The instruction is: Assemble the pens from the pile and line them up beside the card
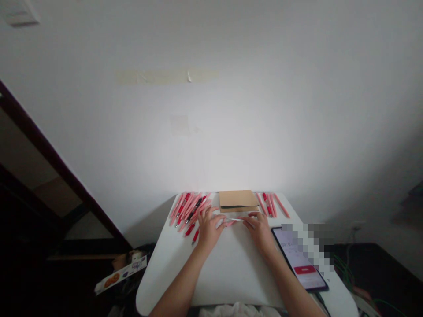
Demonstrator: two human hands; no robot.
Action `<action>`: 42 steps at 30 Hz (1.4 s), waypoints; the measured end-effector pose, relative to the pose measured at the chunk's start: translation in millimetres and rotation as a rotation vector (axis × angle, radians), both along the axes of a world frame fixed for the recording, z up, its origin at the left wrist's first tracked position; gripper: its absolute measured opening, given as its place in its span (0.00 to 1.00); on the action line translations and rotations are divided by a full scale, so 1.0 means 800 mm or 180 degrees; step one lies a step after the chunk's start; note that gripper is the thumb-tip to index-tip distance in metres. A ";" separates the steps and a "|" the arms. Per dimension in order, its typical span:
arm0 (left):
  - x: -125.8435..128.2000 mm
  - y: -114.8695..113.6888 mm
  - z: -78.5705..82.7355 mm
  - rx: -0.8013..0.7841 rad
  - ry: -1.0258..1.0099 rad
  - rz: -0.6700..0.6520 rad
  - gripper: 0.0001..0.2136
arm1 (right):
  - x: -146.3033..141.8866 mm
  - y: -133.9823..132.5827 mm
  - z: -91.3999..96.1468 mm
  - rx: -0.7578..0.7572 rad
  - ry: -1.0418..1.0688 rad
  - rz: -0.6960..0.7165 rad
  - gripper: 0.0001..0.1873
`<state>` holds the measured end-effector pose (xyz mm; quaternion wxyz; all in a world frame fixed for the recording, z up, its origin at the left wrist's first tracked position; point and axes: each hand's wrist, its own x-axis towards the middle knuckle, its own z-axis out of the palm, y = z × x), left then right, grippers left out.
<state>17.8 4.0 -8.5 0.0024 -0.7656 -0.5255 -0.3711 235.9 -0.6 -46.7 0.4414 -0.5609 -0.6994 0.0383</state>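
Note:
Between the fingertips of both hands runs a thin white stick-like piece, too small to name surely. My left hand pinches its left end and my right hand its right end, just above the white table. A pink pen-like thing shows right below it, partly hidden by the left fingers. To the left of my left hand lies a loose pile of pink pens, with several red ones and a black pen among them. Beyond my right hand lie a few more pink pens and a red pen.
A brown cardboard folder or flat box rests at the table's back edge, against the wall. On the right of the white table lies a phone with its screen lit, a cable at its lower end. Dark furniture stands at left.

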 end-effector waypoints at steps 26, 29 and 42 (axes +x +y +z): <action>0.002 -0.004 0.005 -0.0143 0.0346 0.0637 0.04 | 0.003 0.001 -0.001 -0.0051 -0.0036 -0.0092 0.17; 0.003 -0.005 0.004 -0.0133 0.0428 0.0674 0.04 | 0.003 0.001 -0.001 -0.0043 -0.0008 -0.0101 0.16; 0.003 -0.006 0.003 -0.0230 0.0462 0.0811 0.03 | 0.002 0.002 0.000 -0.0041 0.0079 -0.0081 0.17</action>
